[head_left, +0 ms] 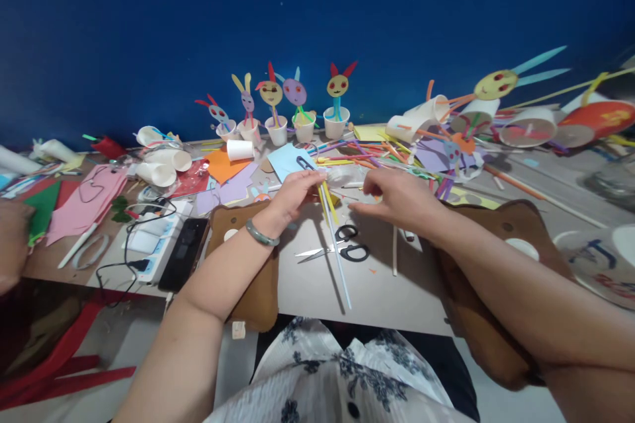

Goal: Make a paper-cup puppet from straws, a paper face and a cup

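Note:
My left hand (299, 193), with a bangle (262, 233) on its wrist, pinches a bundle of pale and yellow sticks (333, 238) that slant down toward me. To its right, my right hand (391, 193) hovers over the table with thumb and forefinger curved apart; nothing clear shows between them. Black-handled scissors (342, 251) lie on the table beneath the sticks, blades pointing left. A light blue paper (289, 162) lies just behind my left hand. Below my right hand a thin white stick (395, 254) rests on the table.
Paper-faced figures in white cups (336, 124) line the blue wall (317, 6). Brown pads (253, 277) lie under both forearms. A power strip (161, 244) and a phone (186, 254) are at left. Another person's hand (14, 241) shows at the left edge. Coloured sticks and cups crowd the back right.

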Tool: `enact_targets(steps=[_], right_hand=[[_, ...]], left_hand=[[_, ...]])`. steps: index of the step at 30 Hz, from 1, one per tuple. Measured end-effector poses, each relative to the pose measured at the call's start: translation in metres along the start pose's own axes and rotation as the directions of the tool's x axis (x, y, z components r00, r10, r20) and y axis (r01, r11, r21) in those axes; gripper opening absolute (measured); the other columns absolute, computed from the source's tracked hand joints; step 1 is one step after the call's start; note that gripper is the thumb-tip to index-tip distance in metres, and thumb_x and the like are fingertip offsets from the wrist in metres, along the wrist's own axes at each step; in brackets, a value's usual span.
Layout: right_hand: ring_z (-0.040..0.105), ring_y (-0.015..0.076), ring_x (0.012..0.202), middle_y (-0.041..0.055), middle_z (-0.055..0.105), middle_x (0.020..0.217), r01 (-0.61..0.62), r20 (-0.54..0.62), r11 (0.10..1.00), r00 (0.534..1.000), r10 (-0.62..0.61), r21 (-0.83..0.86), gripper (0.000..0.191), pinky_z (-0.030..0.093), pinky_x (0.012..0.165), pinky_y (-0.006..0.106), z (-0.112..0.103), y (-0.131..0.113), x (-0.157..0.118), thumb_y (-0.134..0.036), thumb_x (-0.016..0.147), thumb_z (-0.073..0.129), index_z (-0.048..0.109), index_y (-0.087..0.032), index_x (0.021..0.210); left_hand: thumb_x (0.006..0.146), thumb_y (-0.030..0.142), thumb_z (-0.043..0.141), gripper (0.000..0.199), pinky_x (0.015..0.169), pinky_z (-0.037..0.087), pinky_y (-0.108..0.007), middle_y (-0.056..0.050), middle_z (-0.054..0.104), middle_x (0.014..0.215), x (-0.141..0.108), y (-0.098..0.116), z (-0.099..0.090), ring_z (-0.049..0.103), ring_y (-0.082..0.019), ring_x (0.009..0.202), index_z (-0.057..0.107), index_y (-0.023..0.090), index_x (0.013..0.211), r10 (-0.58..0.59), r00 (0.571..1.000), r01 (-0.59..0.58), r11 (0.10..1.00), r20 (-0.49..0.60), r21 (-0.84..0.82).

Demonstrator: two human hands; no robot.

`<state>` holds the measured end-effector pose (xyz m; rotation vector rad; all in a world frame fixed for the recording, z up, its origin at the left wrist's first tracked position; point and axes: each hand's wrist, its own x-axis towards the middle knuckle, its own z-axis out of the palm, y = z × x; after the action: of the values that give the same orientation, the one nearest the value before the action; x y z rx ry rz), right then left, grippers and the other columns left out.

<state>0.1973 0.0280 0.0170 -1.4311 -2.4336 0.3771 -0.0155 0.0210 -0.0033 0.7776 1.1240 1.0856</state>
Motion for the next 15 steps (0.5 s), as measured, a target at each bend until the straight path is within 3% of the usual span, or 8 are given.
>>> enact_targets(steps=[1,3,6,9,15], right_hand=[[0.061,0.0229,0.076,0.0068,0.068,0.084,0.074,0.099,0.997,0.993,-0.07,-0.034,0.027,0.037,0.063,0.031,-0.001,-0.004,-0.004,-0.046,0.077,0.07,0.063,-0.02,0.078],[0.063,0.0229,0.083,0.0073,0.069,0.091,0.242,0.336,0.97,0.915,-0.222,-0.017,0.017,0.038,0.066,0.03,0.001,-0.013,-0.01,-0.036,0.077,0.07,0.068,-0.02,0.083],[0.064,0.025,0.092,0.0106,0.067,0.101,0.35,0.502,0.936,0.818,-0.282,-0.045,0.018,0.04,0.068,0.03,0.013,-0.023,-0.016,-0.028,0.077,0.068,0.072,-0.02,0.093],[0.064,0.0258,0.094,0.0129,0.065,0.105,0.375,0.528,0.922,0.804,-0.273,-0.094,0.018,0.041,0.069,0.031,0.023,-0.028,-0.018,-0.019,0.078,0.062,0.072,-0.018,0.093],[0.063,0.0301,0.1,0.0184,0.066,0.112,0.375,0.487,0.909,0.838,-0.247,-0.183,0.018,0.044,0.073,0.035,0.021,-0.029,-0.016,-0.02,0.075,0.062,0.073,-0.015,0.089]], left_hand=[[0.075,0.025,0.076,0.017,0.063,0.049,-0.025,0.001,0.065,0.067,0.002,0.001,-0.002,0.061,-0.01,0.06,0.064,0.014,0.075,0.005,1.0,-0.005,1.0,-0.017,-0.01],[0.074,0.026,0.077,0.019,0.062,0.048,-0.025,0.001,0.064,0.066,0.006,0.002,-0.004,0.06,-0.01,0.058,0.063,0.014,0.074,0.022,0.999,-0.023,0.999,-0.039,-0.036],[0.073,0.027,0.078,0.02,0.059,0.047,-0.024,0.002,0.062,0.065,0.008,0.001,-0.004,0.056,-0.008,0.055,0.061,0.015,0.072,0.04,0.998,-0.044,0.997,-0.058,-0.061],[0.073,0.027,0.076,0.019,0.06,0.047,-0.024,0.002,0.062,0.066,0.008,-0.001,-0.004,0.057,-0.009,0.057,0.06,0.016,0.073,0.05,0.997,-0.054,0.996,-0.057,-0.067],[0.074,0.025,0.076,0.018,0.061,0.048,-0.024,0.002,0.062,0.067,0.008,-0.002,-0.004,0.059,-0.009,0.061,0.06,0.016,0.073,0.064,0.996,-0.068,0.995,-0.062,-0.072]])
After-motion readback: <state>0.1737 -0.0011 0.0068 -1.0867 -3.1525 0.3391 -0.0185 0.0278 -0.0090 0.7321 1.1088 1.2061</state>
